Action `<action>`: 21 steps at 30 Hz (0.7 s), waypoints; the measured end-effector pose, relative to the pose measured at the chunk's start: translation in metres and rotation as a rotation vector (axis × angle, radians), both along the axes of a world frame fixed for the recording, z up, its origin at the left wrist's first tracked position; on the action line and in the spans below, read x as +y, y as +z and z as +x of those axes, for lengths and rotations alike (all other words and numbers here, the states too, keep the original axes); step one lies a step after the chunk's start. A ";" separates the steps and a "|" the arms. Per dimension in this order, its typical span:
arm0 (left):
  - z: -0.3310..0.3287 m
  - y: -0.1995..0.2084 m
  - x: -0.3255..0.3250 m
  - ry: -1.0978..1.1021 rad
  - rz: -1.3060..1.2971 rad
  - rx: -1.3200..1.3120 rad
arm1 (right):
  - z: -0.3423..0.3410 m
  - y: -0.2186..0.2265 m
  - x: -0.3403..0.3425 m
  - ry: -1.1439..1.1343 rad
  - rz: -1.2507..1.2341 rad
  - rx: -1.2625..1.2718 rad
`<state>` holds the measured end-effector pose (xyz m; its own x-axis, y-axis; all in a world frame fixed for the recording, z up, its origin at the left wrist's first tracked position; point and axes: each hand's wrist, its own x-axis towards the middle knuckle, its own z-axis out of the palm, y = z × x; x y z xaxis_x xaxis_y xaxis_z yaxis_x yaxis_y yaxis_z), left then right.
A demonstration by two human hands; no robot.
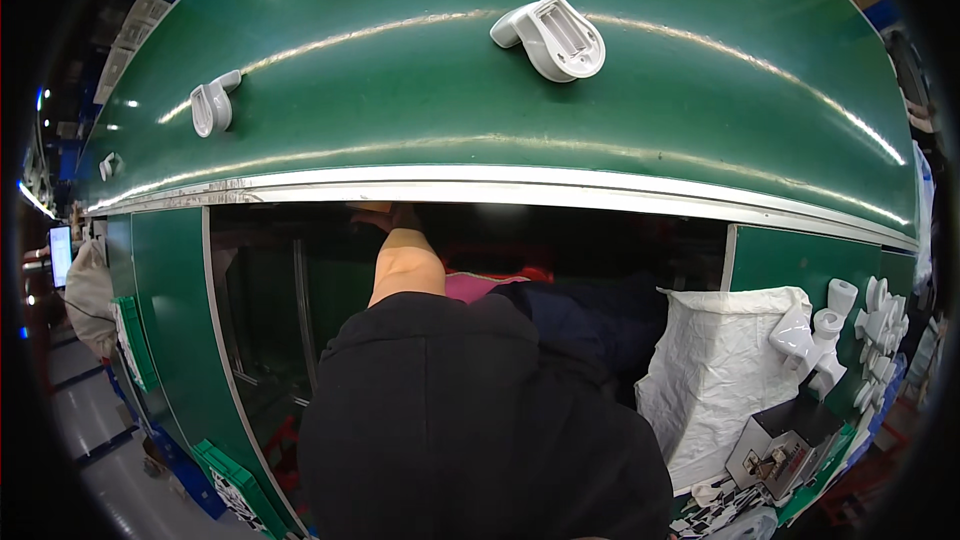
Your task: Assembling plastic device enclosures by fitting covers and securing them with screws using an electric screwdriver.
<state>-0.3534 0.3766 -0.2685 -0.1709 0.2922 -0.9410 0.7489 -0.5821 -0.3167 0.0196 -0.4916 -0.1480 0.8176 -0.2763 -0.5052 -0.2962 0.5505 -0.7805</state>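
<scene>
A bare forearm (408, 265), which looks like my left, reaches under the metal edge of the green bench. My left hand (384, 217) is in dark shadow just beneath that edge; its fingers are too dim to read, and I cannot make out whether it holds anything. My right hand does not show. Nearest on the benchtop lies a white curved plastic housing (562, 38) with an open rectangular recess. A similar white housing (213, 105) lies farther left, and a smaller-looking white one (109, 166) sits at the far left.
The bench's metal edge (480, 185) runs across in front of me. To my right are a white cloth (705, 370), several white plastic parts (826, 335) and an open box (775, 455). Green crates (232, 488) stand at lower left, and a lit screen (61, 255) is far left.
</scene>
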 end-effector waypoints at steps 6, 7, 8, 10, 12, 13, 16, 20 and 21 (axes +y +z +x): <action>0.015 0.035 -0.004 -0.059 -0.125 -0.010 | -0.016 -0.002 -0.008 -0.016 0.035 0.003; 0.018 0.041 -0.005 -0.072 -0.144 -0.014 | -0.020 -0.003 -0.010 -0.020 0.044 0.001; 0.022 0.048 -0.004 -0.086 -0.164 -0.014 | -0.028 -0.002 -0.012 -0.027 0.050 0.001; 0.033 0.063 -0.006 -0.127 -0.202 -0.015 | -0.049 -0.002 -0.019 -0.052 0.065 -0.001; 0.049 0.073 -0.019 -0.183 -0.248 -0.015 | -0.074 0.001 -0.034 -0.091 0.073 -0.005; 0.052 0.076 -0.028 -0.224 -0.277 -0.009 | -0.096 0.005 -0.044 -0.124 0.070 -0.005; 0.060 0.088 -0.056 -0.360 -0.363 0.024 | -0.172 0.013 -0.074 -0.238 0.066 0.003; 0.070 0.118 -0.084 -0.410 -0.451 0.076 | -0.220 0.023 -0.057 -0.435 -0.004 -0.003; 0.072 0.125 -0.094 -0.368 -0.501 0.076 | -0.231 0.031 -0.054 -0.439 -0.024 -0.023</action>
